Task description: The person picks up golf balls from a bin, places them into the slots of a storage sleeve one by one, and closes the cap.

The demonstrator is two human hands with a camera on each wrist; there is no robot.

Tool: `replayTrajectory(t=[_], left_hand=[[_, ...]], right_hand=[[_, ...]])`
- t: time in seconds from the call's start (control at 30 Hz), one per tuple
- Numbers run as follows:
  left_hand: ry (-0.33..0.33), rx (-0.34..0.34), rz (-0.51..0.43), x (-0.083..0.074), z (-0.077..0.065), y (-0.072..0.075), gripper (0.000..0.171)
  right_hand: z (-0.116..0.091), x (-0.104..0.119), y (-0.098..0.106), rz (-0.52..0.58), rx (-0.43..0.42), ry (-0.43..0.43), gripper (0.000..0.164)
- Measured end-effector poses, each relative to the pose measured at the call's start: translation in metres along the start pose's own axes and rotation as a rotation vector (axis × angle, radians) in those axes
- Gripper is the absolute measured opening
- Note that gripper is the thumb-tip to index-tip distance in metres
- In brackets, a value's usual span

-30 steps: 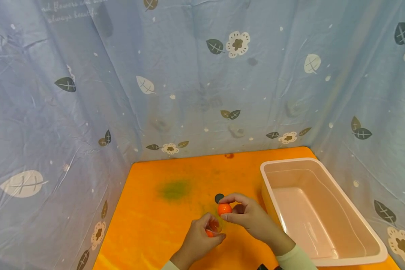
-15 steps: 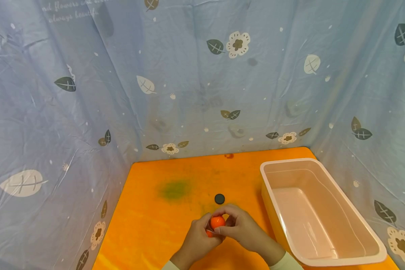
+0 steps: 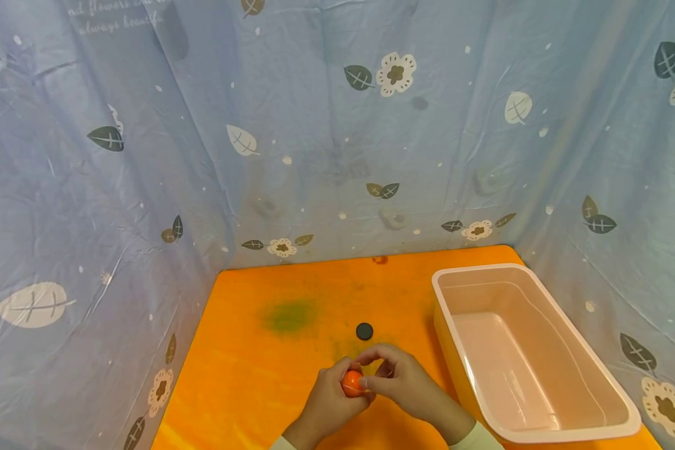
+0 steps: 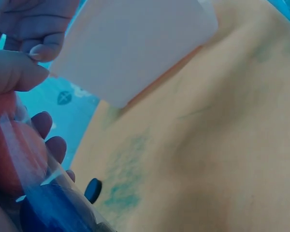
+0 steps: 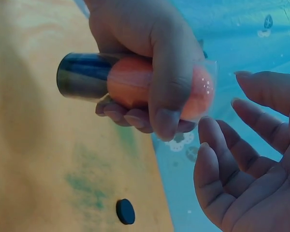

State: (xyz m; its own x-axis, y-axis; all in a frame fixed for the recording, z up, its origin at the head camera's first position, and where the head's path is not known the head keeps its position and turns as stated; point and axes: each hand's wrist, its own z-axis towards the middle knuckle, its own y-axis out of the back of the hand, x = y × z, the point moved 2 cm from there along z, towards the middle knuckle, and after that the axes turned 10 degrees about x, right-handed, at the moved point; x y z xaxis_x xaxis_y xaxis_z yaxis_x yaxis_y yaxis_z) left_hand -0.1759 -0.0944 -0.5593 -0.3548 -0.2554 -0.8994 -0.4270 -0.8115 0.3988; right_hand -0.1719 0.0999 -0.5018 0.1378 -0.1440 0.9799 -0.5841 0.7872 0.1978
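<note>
My left hand (image 3: 330, 399) grips a clear plastic tube (image 5: 104, 75), its thumb across the side. An orange ball (image 5: 202, 92) sits inside at the mouth of the tube. Deeper in, another orange ball (image 5: 128, 82) shows through the wall, and beyond it something dark blue (image 4: 53, 208) fills the far end. Close to the mouth is my right hand (image 3: 399, 380), fingers bent loosely and apart, nothing held between them; whether a fingertip touches the rim I cannot tell. Past the hands a black round lid (image 3: 364, 331) lies flat on the table.
A large pale pink plastic bin (image 3: 455, 325) stands on the right of the orange-covered table (image 3: 247, 375); no contents show in it. Blue patterned curtains (image 3: 315, 125) enclose the back and both sides. A green stain (image 3: 289, 315) marks the cloth at left.
My right hand has brought an orange ball down and left into the tube's mouth and let go of it. The left hand and the tube have stayed nearly in place.
</note>
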Motion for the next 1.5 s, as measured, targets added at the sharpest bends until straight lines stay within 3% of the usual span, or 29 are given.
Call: replayTrajectory(t=[0.27, 0.73, 0.9, 1.1, 1.3, 1.5], left_hand=[[0.019, 0.008, -0.007, 0.002, -0.003, 0.001, 0.03], [0.104, 0.025, -0.077, 0.003, -0.007, 0.002, 0.029], [0.121, 0.027, -0.079, 0.004, -0.008, 0.002, 0.028], [0.131, 0.039, -0.095, 0.006, -0.007, -0.001, 0.03], [0.122, 0.017, -0.073, 0.009, -0.004, -0.005, 0.031], [0.135, 0.034, -0.069, 0.011, -0.005, -0.005, 0.031]], right_hand=[[0.0, -0.019, 0.006, 0.082, -0.045, -0.051, 0.03], [-0.007, -0.095, 0.013, 0.076, -0.407, -0.234, 0.036], [-0.001, -0.112, 0.016, 0.057, -0.493, -0.235, 0.043], [0.015, -0.122, 0.019, 0.014, -0.497, -0.233, 0.045], [0.051, -0.134, 0.022, -0.043, -0.481, -0.167, 0.045], [0.083, -0.137, 0.028, -0.186, -0.501, -0.157, 0.046]])
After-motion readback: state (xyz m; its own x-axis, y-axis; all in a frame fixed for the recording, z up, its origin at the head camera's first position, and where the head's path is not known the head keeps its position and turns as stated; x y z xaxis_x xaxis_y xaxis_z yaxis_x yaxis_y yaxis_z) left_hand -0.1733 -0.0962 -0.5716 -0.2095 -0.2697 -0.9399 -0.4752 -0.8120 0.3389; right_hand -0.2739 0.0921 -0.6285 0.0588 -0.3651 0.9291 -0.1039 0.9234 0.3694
